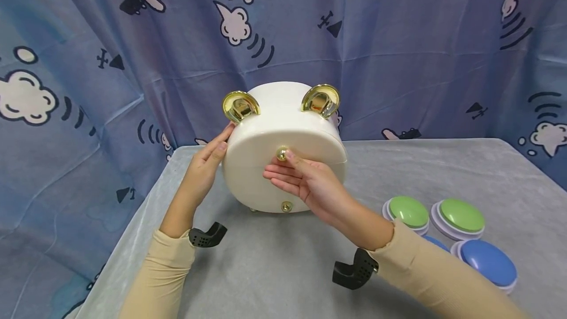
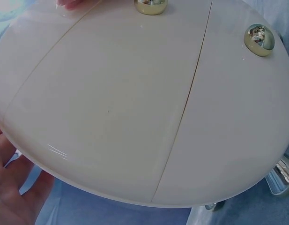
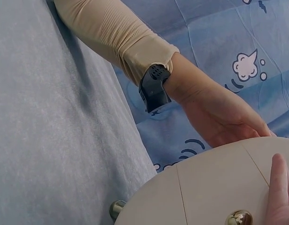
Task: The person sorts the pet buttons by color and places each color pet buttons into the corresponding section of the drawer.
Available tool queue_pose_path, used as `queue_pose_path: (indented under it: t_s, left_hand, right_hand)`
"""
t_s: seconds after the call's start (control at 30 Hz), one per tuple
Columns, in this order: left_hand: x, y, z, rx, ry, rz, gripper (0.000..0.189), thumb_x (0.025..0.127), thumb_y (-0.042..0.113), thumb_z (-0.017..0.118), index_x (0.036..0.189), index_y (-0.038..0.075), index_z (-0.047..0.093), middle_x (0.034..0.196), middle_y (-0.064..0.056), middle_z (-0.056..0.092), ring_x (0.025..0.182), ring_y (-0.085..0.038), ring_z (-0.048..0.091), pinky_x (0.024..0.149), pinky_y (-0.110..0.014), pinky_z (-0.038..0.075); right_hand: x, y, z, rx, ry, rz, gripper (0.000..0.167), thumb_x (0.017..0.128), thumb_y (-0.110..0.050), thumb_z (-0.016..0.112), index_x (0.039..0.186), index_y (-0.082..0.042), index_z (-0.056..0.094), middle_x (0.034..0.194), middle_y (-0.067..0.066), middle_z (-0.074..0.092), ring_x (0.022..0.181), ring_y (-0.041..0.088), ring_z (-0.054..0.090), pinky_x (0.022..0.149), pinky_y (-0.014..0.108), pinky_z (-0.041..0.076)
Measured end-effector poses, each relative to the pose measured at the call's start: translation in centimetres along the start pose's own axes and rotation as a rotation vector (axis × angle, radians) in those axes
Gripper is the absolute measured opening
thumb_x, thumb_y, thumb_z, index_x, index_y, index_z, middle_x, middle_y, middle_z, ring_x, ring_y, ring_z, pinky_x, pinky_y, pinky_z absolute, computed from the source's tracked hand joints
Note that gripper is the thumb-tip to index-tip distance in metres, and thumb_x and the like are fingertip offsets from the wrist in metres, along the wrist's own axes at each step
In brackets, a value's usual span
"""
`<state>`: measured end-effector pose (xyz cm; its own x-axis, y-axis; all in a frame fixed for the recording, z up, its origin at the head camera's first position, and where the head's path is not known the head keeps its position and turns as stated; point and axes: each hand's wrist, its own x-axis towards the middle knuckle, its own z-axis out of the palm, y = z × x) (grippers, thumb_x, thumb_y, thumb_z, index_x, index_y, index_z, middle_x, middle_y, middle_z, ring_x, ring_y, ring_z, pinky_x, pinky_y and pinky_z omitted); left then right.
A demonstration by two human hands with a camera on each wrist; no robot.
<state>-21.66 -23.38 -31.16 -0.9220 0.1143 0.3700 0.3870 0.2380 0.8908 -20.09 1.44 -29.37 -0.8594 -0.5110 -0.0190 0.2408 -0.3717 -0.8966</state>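
Note:
A white rounded mini drawer cabinet with two gold ear-shaped pieces on top stands upright on the table. My left hand rests along its left side, fingers extended near the left ear. At the front, my right hand pinches the upper gold knob between thumb and index finger, its other fingers stretched out across the front. A middle knob shows in the right wrist view but is hidden by the hand in the head view. Below is the lower knob. Thin seams divide the front.
Right of the cabinet, two green-topped round buttons and a blue-topped one sit on the grey table cover. Another blue top is partly hidden by the right sleeve. A patterned blue curtain hangs behind the table.

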Motion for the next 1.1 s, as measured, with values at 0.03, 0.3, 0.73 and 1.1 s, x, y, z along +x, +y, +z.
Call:
queue_pose_path:
  t_s: [0.03,0.3,0.73,1.1]
  left_hand:
    - [0.0,0.0,0.0,0.001,0.003,-0.001,0.046,0.109,0.025,0.038,0.151,0.008,0.042,0.162,-0.001,0.033,0.152,-0.015,0.026,0.127,-0.04,0.018]
    - [0.0,0.0,0.2,-0.014,-0.002,0.003,0.046,0.109,0.023,0.037,0.151,0.007,0.041,0.162,-0.002,0.034,0.152,-0.016,0.026,0.127,-0.039,0.018]
    - [-0.3,-0.3,-0.1,-0.034,0.01,0.0,0.046,0.108,0.022,0.04,0.151,0.006,0.041,0.162,-0.004,0.033,0.153,-0.018,0.025,0.127,-0.041,0.018]
    - [-0.2,-0.2,0.0,-0.023,-0.004,0.0,0.046,0.108,0.024,0.041,0.152,0.009,0.041,0.162,-0.001,0.033,0.153,-0.017,0.024,0.127,-0.042,0.017]
  right_hand:
    - [0.0,0.0,0.0,0.004,0.0,-0.001,0.048,0.107,-0.026,0.045,0.134,0.014,0.047,0.1,0.003,0.075,0.098,0.014,0.073,0.094,0.028,0.057]
    - [0.0,0.5,-0.1,0.027,0.005,-0.021,0.047,0.107,-0.028,0.045,0.132,0.012,0.049,0.1,0.003,0.076,0.098,0.014,0.074,0.093,0.028,0.057]
    - [0.0,0.4,0.0,-0.001,0.014,0.005,0.05,0.107,-0.028,0.045,0.136,0.013,0.047,0.102,0.003,0.075,0.1,0.014,0.073,0.095,0.028,0.056]
    - [-2.6,1.4,-1.5,-0.019,0.046,0.124,0.049,0.105,-0.02,0.05,0.142,0.012,0.042,0.114,0.007,0.071,0.106,0.015,0.07,0.097,0.027,0.055]
